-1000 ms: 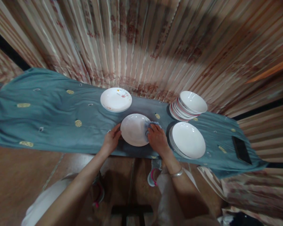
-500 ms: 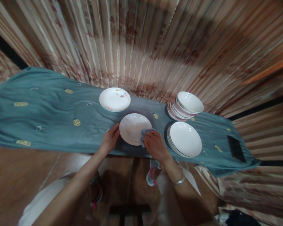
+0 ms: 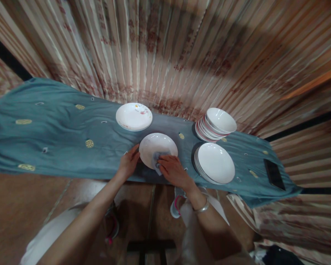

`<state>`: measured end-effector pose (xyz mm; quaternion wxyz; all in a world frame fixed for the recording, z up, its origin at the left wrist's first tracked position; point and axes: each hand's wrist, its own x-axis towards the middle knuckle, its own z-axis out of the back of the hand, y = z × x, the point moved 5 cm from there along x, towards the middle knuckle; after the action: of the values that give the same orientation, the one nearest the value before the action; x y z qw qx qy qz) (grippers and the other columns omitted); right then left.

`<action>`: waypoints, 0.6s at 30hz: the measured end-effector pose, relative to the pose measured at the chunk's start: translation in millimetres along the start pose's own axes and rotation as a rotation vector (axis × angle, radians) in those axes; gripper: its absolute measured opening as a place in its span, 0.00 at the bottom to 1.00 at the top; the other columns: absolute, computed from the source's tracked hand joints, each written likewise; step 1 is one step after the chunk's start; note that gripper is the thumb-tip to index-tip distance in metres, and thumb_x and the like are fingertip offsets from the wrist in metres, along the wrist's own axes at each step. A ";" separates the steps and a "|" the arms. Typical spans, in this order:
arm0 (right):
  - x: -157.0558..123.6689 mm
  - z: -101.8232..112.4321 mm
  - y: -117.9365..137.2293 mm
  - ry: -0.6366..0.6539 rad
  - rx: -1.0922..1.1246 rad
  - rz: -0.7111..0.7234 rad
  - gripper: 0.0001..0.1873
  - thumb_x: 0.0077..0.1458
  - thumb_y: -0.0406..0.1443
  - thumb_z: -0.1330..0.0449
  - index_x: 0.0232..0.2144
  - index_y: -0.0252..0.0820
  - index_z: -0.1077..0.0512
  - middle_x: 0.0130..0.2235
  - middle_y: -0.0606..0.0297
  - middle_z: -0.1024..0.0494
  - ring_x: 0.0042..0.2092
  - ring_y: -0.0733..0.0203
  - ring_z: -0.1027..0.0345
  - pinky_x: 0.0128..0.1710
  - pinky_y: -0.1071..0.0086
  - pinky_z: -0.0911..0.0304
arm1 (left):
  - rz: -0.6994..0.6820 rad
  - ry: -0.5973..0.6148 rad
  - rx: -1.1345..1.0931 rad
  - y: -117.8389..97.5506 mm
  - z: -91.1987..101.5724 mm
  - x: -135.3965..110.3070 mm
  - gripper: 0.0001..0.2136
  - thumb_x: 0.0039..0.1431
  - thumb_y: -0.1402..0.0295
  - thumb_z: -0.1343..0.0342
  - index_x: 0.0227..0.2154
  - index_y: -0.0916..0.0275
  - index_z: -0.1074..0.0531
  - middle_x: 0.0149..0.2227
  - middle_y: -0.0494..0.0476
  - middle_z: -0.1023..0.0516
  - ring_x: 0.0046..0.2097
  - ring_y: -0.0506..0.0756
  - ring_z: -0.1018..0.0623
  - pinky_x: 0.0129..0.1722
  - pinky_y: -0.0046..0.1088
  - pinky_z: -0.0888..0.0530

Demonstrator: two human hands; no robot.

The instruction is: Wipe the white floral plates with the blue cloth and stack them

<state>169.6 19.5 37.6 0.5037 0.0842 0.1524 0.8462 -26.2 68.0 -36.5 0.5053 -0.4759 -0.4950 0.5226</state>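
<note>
A white plate (image 3: pixel 151 144) lies in front of me near the table's front edge. My left hand (image 3: pixel 129 161) grips its left rim, the fingers closed along the edge. In my right hand (image 3: pixel 173 168) is a grey-blue cloth (image 3: pixel 156 162), pressed on the lower middle of the plate; the fingers are closed over it and part of it hangs past the front rim. Behind this plate sits another white plate (image 3: pixel 134 116) with a floral pattern along its rim.
To the right stand a stack of white plates (image 3: pixel 216 163) and, behind it, a tilted stack of bowls (image 3: pixel 220 120) with red bands. A dark phone-like slab (image 3: pixel 274 173) lies at the right end of the green tablecloth (image 3: pixel 63 143). A pleated curtain (image 3: pixel 160 55) hangs along the back.
My right hand has slid the cloth leftward, from the plate's right edge to its lower middle. The left hand keeps its place at the left rim.
</note>
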 end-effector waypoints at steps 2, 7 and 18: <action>3.5 -1.2 1.6 -0.006 -0.002 0.001 0.15 0.67 0.33 0.47 0.49 0.42 0.23 0.57 0.57 0.24 0.58 0.54 0.33 0.61 0.56 0.43 | 0.006 0.004 0.005 -1.5 -0.6 -0.3 0.21 0.56 0.62 0.41 0.52 0.61 0.24 0.46 0.61 0.17 0.50 0.63 0.20 0.52 0.44 0.23; 15.4 -4.7 1.5 0.001 -0.027 -0.011 0.16 0.66 0.32 0.46 0.52 0.40 0.25 0.59 0.55 0.25 0.60 0.53 0.34 0.63 0.55 0.44 | 0.030 0.011 0.014 -3.0 -0.9 -1.0 0.22 0.56 0.63 0.42 0.54 0.62 0.24 0.48 0.61 0.17 0.52 0.64 0.21 0.54 0.45 0.24; 41.2 -6.9 -27.7 -0.132 -0.064 -0.061 0.18 0.62 0.24 0.50 0.46 0.36 0.23 0.52 0.51 0.21 0.54 0.53 0.29 0.59 0.60 0.37 | 0.020 -0.015 0.055 -8.6 0.3 -4.2 0.20 0.56 0.60 0.41 0.52 0.59 0.24 0.46 0.59 0.17 0.50 0.63 0.21 0.50 0.42 0.23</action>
<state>170.8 66.9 21.2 0.5405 0.1189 0.0942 0.8276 -25.8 63.8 -27.9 0.5093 -0.4627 -0.4796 0.5446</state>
